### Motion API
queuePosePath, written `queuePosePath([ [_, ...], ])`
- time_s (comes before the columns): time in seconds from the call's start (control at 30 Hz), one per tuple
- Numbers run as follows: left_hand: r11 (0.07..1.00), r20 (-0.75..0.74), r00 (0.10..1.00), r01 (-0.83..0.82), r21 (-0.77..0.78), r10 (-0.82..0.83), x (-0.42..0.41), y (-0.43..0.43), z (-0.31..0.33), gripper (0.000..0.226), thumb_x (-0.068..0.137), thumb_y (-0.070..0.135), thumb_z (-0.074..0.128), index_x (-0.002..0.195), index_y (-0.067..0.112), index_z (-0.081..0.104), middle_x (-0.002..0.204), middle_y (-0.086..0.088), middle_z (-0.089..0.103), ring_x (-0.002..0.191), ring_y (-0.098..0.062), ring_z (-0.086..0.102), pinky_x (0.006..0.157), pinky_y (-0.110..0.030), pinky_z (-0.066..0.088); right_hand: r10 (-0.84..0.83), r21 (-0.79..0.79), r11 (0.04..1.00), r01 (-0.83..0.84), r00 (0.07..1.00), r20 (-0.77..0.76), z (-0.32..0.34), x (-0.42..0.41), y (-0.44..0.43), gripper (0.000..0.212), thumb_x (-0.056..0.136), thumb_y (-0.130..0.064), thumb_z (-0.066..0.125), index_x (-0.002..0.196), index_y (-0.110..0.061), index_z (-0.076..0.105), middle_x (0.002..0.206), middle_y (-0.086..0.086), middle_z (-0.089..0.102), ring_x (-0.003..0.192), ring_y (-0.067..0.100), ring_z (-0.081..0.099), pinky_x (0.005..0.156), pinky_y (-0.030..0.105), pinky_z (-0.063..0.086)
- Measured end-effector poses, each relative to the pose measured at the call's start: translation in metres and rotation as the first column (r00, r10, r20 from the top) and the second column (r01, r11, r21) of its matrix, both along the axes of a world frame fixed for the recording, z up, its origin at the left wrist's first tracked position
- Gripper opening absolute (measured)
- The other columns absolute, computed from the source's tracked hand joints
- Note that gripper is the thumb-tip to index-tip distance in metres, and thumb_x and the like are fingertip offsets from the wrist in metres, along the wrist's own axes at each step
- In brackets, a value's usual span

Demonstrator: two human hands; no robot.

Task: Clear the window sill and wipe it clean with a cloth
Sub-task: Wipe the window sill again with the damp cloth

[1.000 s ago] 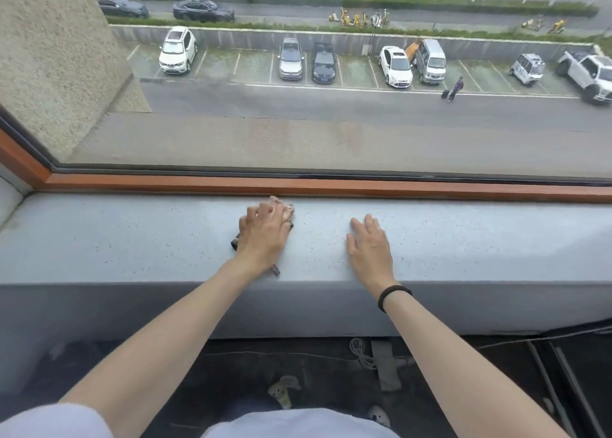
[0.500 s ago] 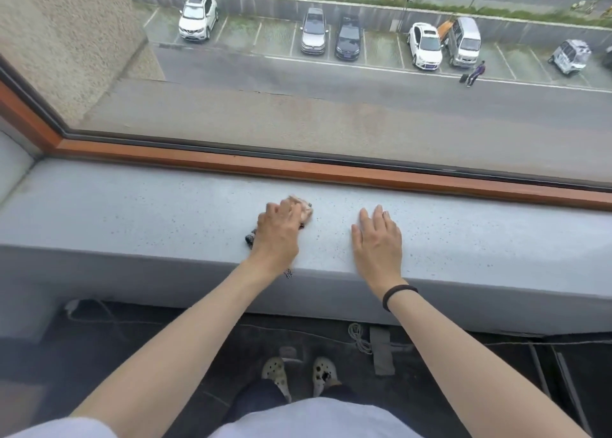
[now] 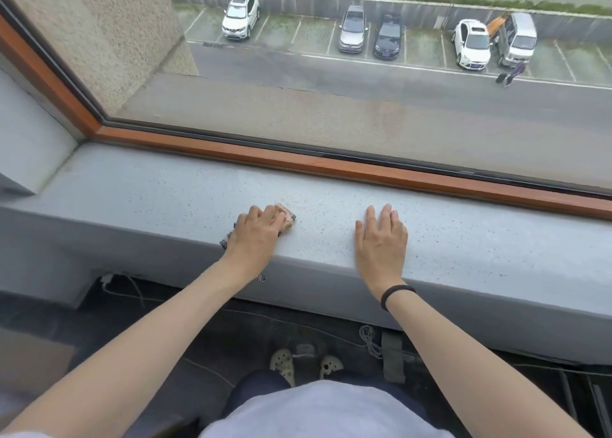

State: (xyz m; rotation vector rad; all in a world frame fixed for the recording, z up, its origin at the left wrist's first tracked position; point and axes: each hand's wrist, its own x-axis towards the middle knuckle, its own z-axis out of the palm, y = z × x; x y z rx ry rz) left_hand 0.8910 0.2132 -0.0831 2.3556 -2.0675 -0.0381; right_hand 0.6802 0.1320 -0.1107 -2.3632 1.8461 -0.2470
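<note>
A left hand [image 3: 256,239] grips a bunched cloth [image 3: 287,218] on the sill [image 3: 149,192], while the right hand [image 3: 381,239] lies flat and empty nearby. The sill looks cleared. Wiping seems underway, with its far strip by the frame [image 3: 298,163] likely left.

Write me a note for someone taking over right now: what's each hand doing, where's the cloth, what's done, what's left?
Left hand: palm down on the cloth, fingers curled over it, pressing it to the sill near the front edge.
Right hand: flat on the sill, fingers straight, holding nothing.
Done: only the hands and cloth show on the sill, so clearing looks finished; wiping appears under way.
Left: wipe the rest. Which stretches are already wiped cannot be told, so cover the corner on the left side and the length beyond the right hand.
</note>
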Motion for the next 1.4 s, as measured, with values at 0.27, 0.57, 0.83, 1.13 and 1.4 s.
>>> queuePosePath([
  [0.27,0.999,-0.070,0.997,-0.023,0.023,0.024,-0.020,0.009,0.003,0.058,0.078,-0.011,0.042,0.128,0.018,0.046,0.131,-0.004,0.042,0.109,-0.025,0.040,0.088,-0.033,0.032,0.017,0.000,1.000,-0.017,1.000,-0.016,-0.002,-0.006,0.000,0.052,0.101,-0.037,0.025,0.143,-0.008,0.035,0.149,0.023,0.030,0.138,0.036,0.027,0.112,0.047,0.024],
  [0.57,0.998,-0.057,0.997,-0.043,0.034,0.045,-0.022,-0.029,0.011,0.054,0.081,-0.009,0.038,0.128,0.017,0.046,0.132,-0.003,0.039,0.111,-0.025,0.038,0.092,-0.034,0.032,0.003,-0.012,1.000,-0.003,1.000,-0.013,0.000,-0.003,0.001,0.059,0.099,-0.041,0.014,0.140,-0.007,0.040,0.146,0.024,0.035,0.135,0.038,0.033,0.109,0.049,0.029],
  [0.83,0.996,-0.055,0.995,-0.085,0.002,0.085,-0.017,-0.063,0.017,0.050,0.083,-0.007,0.035,0.123,0.018,0.049,0.127,-0.005,0.043,0.110,-0.026,0.038,0.090,-0.035,0.031,-0.006,0.010,1.000,0.006,1.000,-0.010,0.001,-0.003,0.000,0.053,0.101,-0.038,0.022,0.142,-0.008,0.038,0.147,0.023,0.033,0.136,0.037,0.030,0.111,0.048,0.026],
  [1.13,0.998,-0.007,0.999,-0.051,-0.033,0.051,-0.004,-0.052,0.009,0.057,0.084,-0.008,0.035,0.134,0.019,0.042,0.131,-0.005,0.040,0.113,-0.026,0.038,0.092,-0.037,0.030,-0.018,0.027,0.999,0.019,0.999,-0.046,0.004,0.001,0.000,0.062,0.096,-0.042,0.010,0.140,-0.009,0.040,0.145,0.023,0.036,0.133,0.037,0.034,0.108,0.048,0.029],
  [1.4,0.995,0.057,0.993,0.101,-0.017,-0.100,-0.003,-0.016,0.002,0.063,0.085,-0.008,0.044,0.141,0.017,0.031,0.137,-0.005,0.037,0.117,-0.026,0.039,0.095,-0.037,0.033,-0.026,0.021,0.999,0.027,0.999,-0.040,0.004,0.000,0.000,0.064,0.095,-0.042,0.010,0.139,-0.009,0.041,0.144,0.022,0.037,0.133,0.037,0.035,0.108,0.048,0.030],
])
